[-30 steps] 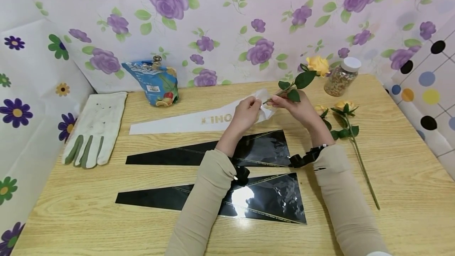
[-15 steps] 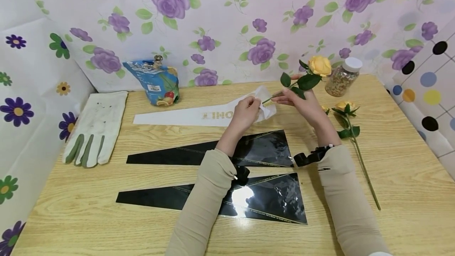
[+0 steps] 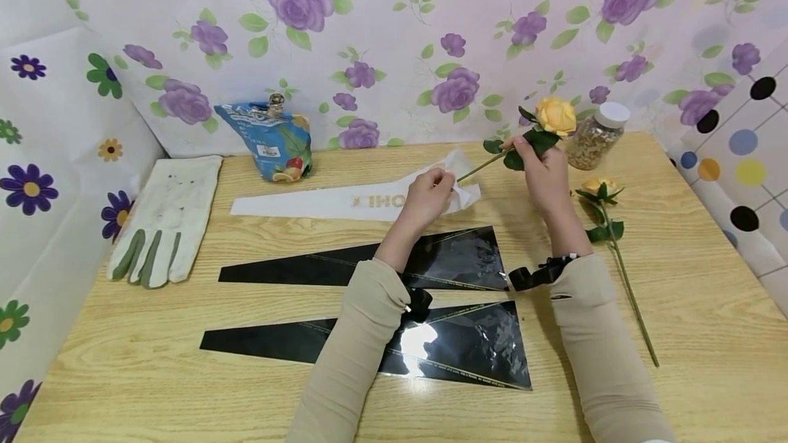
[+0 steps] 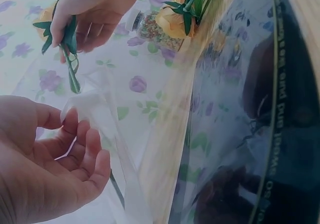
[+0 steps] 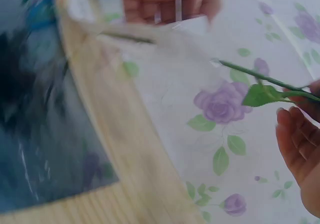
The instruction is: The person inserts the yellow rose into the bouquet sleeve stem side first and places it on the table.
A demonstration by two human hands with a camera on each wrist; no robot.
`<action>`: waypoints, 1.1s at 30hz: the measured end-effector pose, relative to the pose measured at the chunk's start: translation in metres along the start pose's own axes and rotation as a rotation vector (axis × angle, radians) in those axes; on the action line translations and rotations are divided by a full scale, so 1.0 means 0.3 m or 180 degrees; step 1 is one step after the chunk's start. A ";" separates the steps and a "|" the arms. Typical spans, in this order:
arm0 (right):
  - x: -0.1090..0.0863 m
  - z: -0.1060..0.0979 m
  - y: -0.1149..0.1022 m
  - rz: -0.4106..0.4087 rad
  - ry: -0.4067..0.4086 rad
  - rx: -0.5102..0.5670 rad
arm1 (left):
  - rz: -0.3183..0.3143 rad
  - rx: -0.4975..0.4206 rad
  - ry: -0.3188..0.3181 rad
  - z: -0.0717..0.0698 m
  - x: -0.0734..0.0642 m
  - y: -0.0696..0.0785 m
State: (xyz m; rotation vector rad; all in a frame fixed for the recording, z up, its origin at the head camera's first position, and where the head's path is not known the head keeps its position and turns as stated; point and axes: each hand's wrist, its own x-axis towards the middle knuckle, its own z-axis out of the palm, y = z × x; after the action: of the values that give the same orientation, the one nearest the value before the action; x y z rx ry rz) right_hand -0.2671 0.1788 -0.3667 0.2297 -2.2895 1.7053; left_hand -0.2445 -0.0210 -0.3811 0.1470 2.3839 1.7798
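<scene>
My right hand [image 3: 544, 169] pinches the stem of a yellow artificial rose [image 3: 555, 116] close under the bloom, among its leaves. The lower stem [image 5: 260, 77] runs into the mouth of a white translucent flower sleeve [image 3: 320, 204] with gold lettering. Inside the sleeve, a dark length of stem shows through in the right wrist view. Thumb and fingers of my left hand [image 3: 427, 193] pinch the sleeve's edge at its wide end; the left wrist view shows this hand [image 4: 55, 159] with its other fingers curled. The sleeve's narrow end lies on the table.
Two black tapered sleeves [image 3: 455, 258] [image 3: 455, 344] lie in front, partly under my left forearm. A second rose [image 3: 628, 286] lies at right, near a lidded jar [image 3: 596, 139]. A clipped blue pouch [image 3: 271, 142] and white-and-green gloves [image 3: 169, 217] are at left on the wooden table [image 3: 123, 354].
My right hand has let go low on the stem, moved up and taken hold again nearer the bloom. The white sleeve has shifted slightly back and right; my left hand keeps its pinch.
</scene>
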 end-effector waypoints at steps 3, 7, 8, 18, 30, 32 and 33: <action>0.003 -0.009 0.003 -0.0087 -0.0128 0.0437 | -0.0008 0.0091 -0.0012 0.002 -0.003 -0.001; 0.000 -0.022 0.006 -0.0120 -0.0504 0.0853 | 0.0068 0.0245 -0.0015 0.006 -0.005 0.003; 0.000 -0.023 0.008 -0.0070 -0.0604 0.0901 | 0.0098 0.0279 -0.0015 0.007 -0.005 0.004; 0.007 0.006 0.020 0.0147 -0.0910 0.1063 | 0.0087 0.0468 0.0161 0.021 -0.001 0.012; 0.009 0.017 0.045 0.0301 -0.1238 0.0846 | 0.0151 0.0430 0.0078 0.030 0.006 0.017; 0.010 0.020 0.049 0.0412 -0.1266 0.0737 | 0.0154 0.0391 0.0042 0.030 0.007 0.018; 0.011 0.022 0.050 0.0453 -0.1271 0.0727 | 0.0136 0.0354 0.0028 0.029 0.007 0.019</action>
State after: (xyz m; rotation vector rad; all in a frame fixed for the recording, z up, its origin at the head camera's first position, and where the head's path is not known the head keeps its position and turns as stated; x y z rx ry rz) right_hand -0.2755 0.1770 -0.3812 0.5064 -2.4228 2.1631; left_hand -0.2449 -0.0107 -0.3782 0.2056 2.5049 1.6690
